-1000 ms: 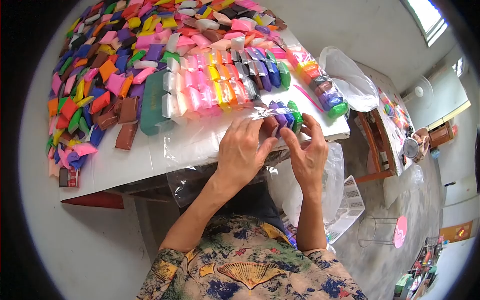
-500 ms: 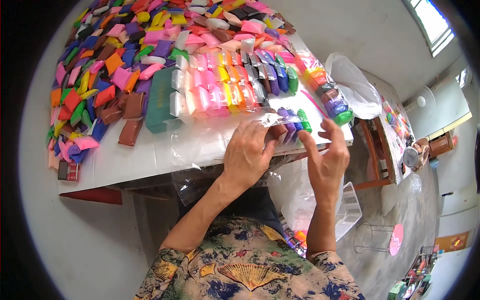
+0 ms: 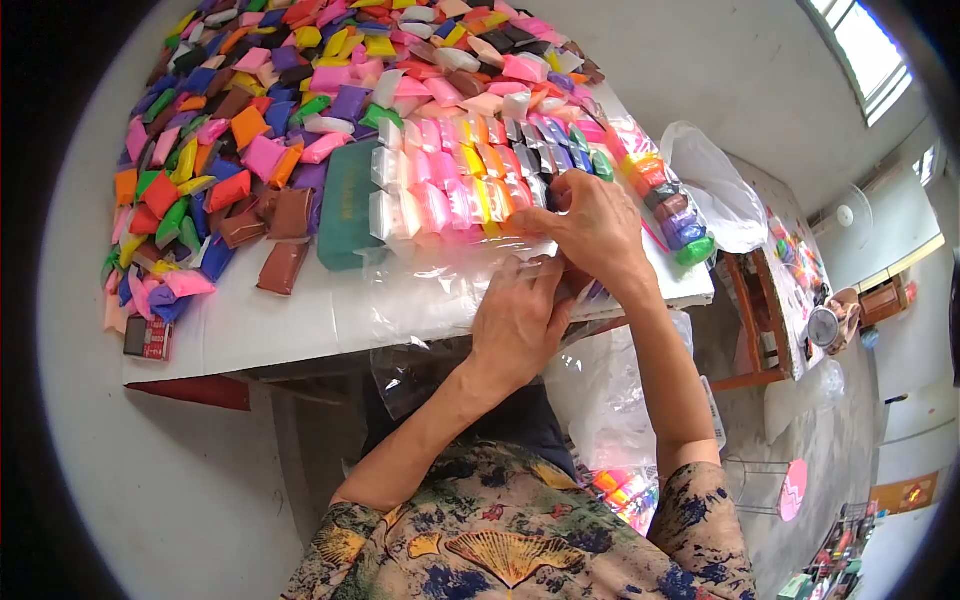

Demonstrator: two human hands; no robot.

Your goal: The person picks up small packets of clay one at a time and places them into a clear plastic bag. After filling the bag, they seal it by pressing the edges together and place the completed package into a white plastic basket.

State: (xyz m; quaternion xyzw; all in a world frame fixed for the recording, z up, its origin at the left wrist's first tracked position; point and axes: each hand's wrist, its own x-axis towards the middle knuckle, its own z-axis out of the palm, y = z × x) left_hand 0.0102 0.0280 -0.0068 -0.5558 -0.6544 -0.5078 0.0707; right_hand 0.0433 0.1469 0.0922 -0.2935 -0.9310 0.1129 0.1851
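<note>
Rows of small coloured clay packets (image 3: 440,200) in clear film lie in a clear plastic bag (image 3: 420,285) near the table's front edge. My left hand (image 3: 515,325) is closed at the bag's open edge, its fingers curled on the film. Above and to its right, my right hand (image 3: 597,228) bends over the right end of the rows. Its thumb and forefinger are around dark packets there; the other fingertips are partly hidden. Beside the rows on the left is a green box (image 3: 345,205).
A large heap of loose coloured packets (image 3: 250,130) covers the table's far and left parts. Another filled clear bag (image 3: 668,205) lies at the right edge, near a white plastic bag (image 3: 715,190). A pink-topped stool (image 3: 792,490) stands on the floor.
My right hand has moved up and left from the table's front edge onto the packet rows, covering the brown, purple and green packets nearest me. My left hand stays at the bag edge.
</note>
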